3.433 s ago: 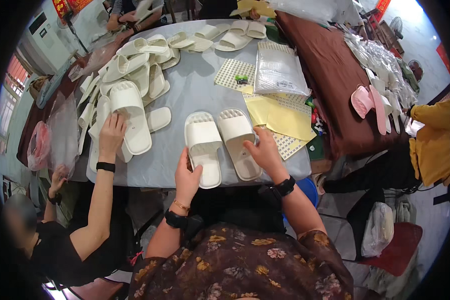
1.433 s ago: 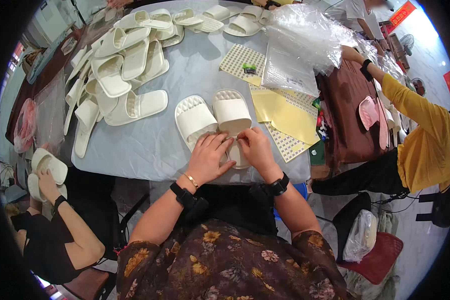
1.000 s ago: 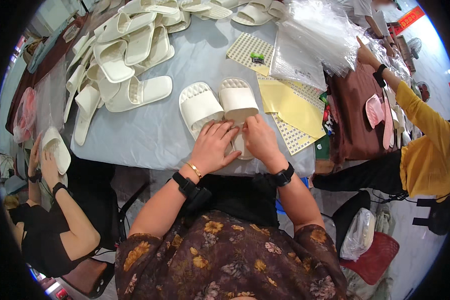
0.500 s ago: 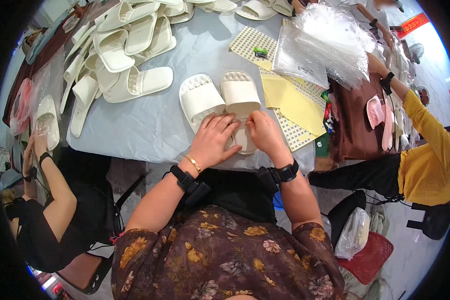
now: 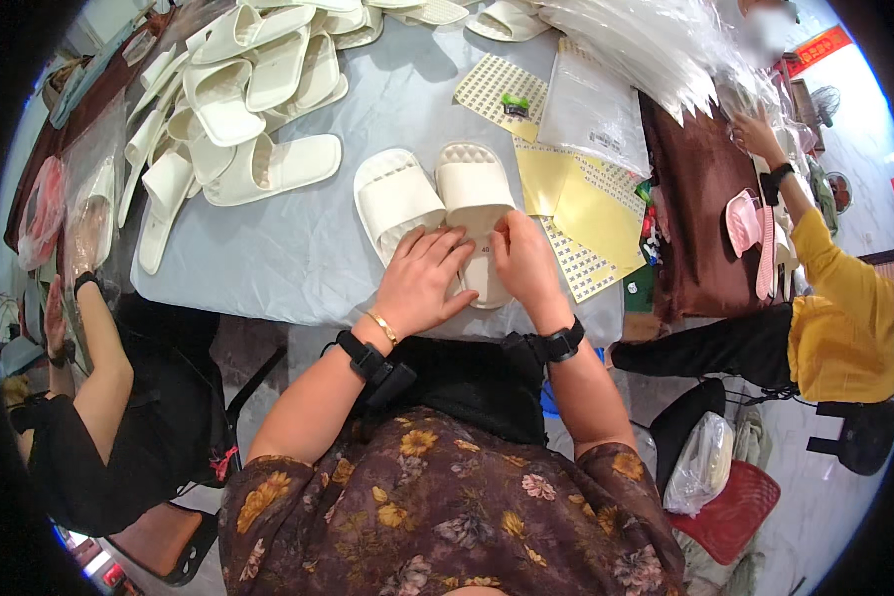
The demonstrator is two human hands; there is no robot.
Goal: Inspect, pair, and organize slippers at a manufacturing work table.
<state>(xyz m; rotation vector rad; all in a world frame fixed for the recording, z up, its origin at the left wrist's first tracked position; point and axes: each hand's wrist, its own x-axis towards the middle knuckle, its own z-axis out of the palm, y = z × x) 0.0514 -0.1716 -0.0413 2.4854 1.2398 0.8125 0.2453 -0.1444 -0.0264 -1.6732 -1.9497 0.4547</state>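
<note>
Nearest is the wearer's flowered dark top (image 5: 447, 507), with black wristbands (image 5: 563, 341) on both forearms and a gold bracelet (image 5: 383, 328) on the left. At the lower right, a bundle in clear plastic (image 5: 700, 465) lies against a red chair (image 5: 733, 512). The left hand (image 5: 422, 276) lies palm down, fingers long and slightly parted, over the heel part of the left slipper (image 5: 395, 194), its thumb reaching onto the footbed of the right slipper (image 5: 474, 189). The right hand (image 5: 528, 263) is curled at the right slipper's strap edge; whether it pinches anything I cannot tell. Both cream slippers lie side by side near the close edge of the grey-covered table (image 5: 278, 238), toes pointing away. To their right are overlapping yellow sheets (image 5: 598, 217), some dotted with rows of small marks. Off to the left, a co-worker's arm (image 5: 104, 328) reaches toward a slipper in clear plastic (image 5: 91, 214); on the right stands a person in a yellow top (image 5: 844, 343). Farther off, a small green item (image 5: 515, 104) sits on a dotted sheet beside a clear pouch (image 5: 591, 114), and a heap of cream slippers (image 5: 230, 99) fills the table's far left
</note>
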